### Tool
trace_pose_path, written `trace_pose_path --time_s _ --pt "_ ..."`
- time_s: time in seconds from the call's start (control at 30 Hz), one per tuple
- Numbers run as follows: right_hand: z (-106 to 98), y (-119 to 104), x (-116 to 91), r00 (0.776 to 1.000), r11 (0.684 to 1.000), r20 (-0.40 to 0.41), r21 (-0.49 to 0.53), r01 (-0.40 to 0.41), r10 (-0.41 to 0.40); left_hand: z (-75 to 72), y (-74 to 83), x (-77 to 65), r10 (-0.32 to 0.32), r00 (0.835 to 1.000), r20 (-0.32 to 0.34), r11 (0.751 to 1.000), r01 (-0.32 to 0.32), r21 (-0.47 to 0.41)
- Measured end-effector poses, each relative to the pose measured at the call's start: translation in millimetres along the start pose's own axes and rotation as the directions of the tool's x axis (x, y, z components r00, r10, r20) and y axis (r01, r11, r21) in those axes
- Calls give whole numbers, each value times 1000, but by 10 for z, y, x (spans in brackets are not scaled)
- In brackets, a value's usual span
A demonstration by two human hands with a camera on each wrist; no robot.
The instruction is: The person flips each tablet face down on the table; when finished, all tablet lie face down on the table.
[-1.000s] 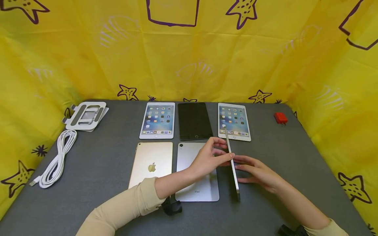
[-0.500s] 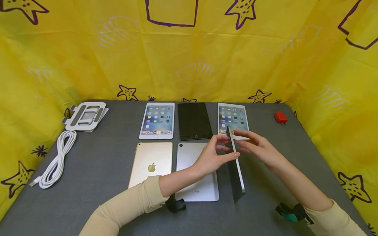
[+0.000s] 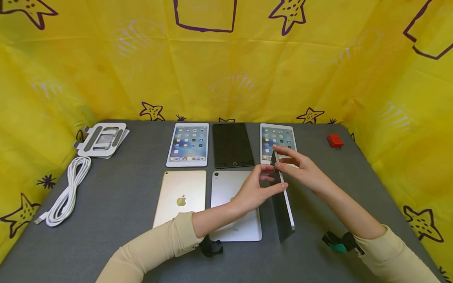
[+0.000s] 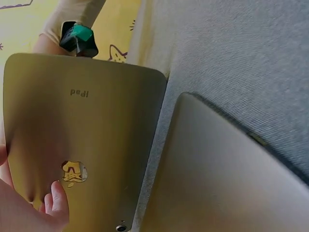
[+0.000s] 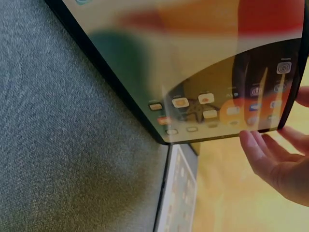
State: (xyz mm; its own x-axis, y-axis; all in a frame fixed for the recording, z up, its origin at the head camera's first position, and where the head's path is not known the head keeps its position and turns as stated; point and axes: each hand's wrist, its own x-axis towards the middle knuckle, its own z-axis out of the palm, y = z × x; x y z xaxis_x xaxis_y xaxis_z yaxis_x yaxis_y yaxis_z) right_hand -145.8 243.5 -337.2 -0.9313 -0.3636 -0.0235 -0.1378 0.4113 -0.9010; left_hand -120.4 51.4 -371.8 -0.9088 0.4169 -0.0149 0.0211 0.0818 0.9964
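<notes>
A grey tablet (image 3: 283,204) stands on its long edge, tilted, over the dark table. Its back, marked iPad with an apple logo, fills much of the left wrist view, and the lit screen with app icons faces the right wrist view. My left hand (image 3: 253,190) grips its upper long edge, thumb on the edge and fingers against the back. At the far upper corner my right hand (image 3: 301,169) pinches the tablet, its fingertips (image 5: 248,139) at the short edge. A silver tablet (image 3: 236,232) lies face down under my left wrist.
A gold tablet (image 3: 180,184) lies face down at left. Behind stand a white tablet (image 3: 188,143), a black tablet (image 3: 232,145) and another white tablet (image 3: 279,137), partly covered by my right hand. A white cable (image 3: 69,192), a folding stand (image 3: 102,139) and a red charger (image 3: 335,141) lie outward.
My right hand has moved from the middle of the tablet's right side up to its far corner. The tablet's near end has swung right, showing its dark back face. My left hand keeps its hold.
</notes>
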Motion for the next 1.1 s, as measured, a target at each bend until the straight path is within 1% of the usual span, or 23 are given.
trace_pose_path --time_s 0.03,0.1,0.13,0.17,0.2,0.23,0.27,0.3,0.33,0.37,0.43,0.5,0.53,0.57,0.6,0.63,0.67,0.7,0.73,0.8,0.93,1.0,1.1 --pt "-2 3 1 1000 1000 0 -1 2 -2 4 -3 -15 9 1000 0 1000 -9 1" --pt "-9 9 3 1000 1000 2 -6 2 -2 12 -10 -56 58 998 0 998 -58 8" --pt "-12 12 4 1000 1000 4 -9 3 -3 17 -15 -79 100 995 1 995 -100 20" --pt "-14 14 5 1000 1000 6 -13 1 -1 22 -20 -105 156 988 7 987 -156 41" --pt "-17 18 6 1000 1000 7 -13 -3 3 28 -26 -132 224 974 20 972 -225 71" --pt "-20 21 6 1000 1000 8 -15 -7 7 34 -31 -157 298 954 42 948 -301 107" --pt "-24 25 4 1000 1000 8 -16 -13 13 38 -33 -183 373 925 72 912 -380 156" --pt "-29 28 2 1000 1000 8 -16 -18 18 42 -37 -205 448 887 110 860 -461 219" --pt "-35 31 -1 1000 1000 8 -16 -22 22 48 -40 -221 518 841 155 795 -540 275" --pt "-42 35 -6 1000 1000 8 -14 -27 27 55 -41 -234 576 791 205 722 -610 326" --pt "-58 39 -21 999 999 9 -11 -36 37 70 -39 -246 656 689 308 563 -718 408" --pt "-76 45 -35 999 999 13 -5 -47 47 91 -42 -241 698 594 400 398 -786 473" --pt "-85 49 -43 998 998 15 -2 -56 56 104 -44 -235 705 557 438 330 -806 492" --pt "-94 50 -51 998 998 16 -2 -64 64 116 -48 -229 706 526 475 264 -817 513" --pt "-103 53 -59 997 997 14 -1 -74 74 129 -52 -223 700 505 506 211 -822 529" --pt "-113 56 -67 996 996 14 1 -86 86 141 -59 -218 690 491 531 169 -823 542" --pt "-126 61 -74 995 995 14 5 -95 95 154 -66 -211 679 486 551 140 -822 552" --pt "-138 61 -84 995 995 13 9 -104 104 167 -71 -205 667 484 567 119 -820 560" --pt "-152 62 -95 994 994 10 10 -110 110 180 -76 -200 656 485 579 110 -819 563" --pt "-185 63 -118 993 993 -1 15 -115 115 212 -84 -189 638 491 594 111 -821 559" --pt "-246 51 -169 992 993 -38 -17 -119 119 298 -87 -155 616 483 622 97 -830 549" --pt "-270 50 -193 990 990 -65 -58 -130 126 348 -85 -133 604 472 642 73 -835 545" --pt "-299 71 -223 985 981 -107 -120 -150 138 423 -90 -103 583 460 670 41 -840 541"
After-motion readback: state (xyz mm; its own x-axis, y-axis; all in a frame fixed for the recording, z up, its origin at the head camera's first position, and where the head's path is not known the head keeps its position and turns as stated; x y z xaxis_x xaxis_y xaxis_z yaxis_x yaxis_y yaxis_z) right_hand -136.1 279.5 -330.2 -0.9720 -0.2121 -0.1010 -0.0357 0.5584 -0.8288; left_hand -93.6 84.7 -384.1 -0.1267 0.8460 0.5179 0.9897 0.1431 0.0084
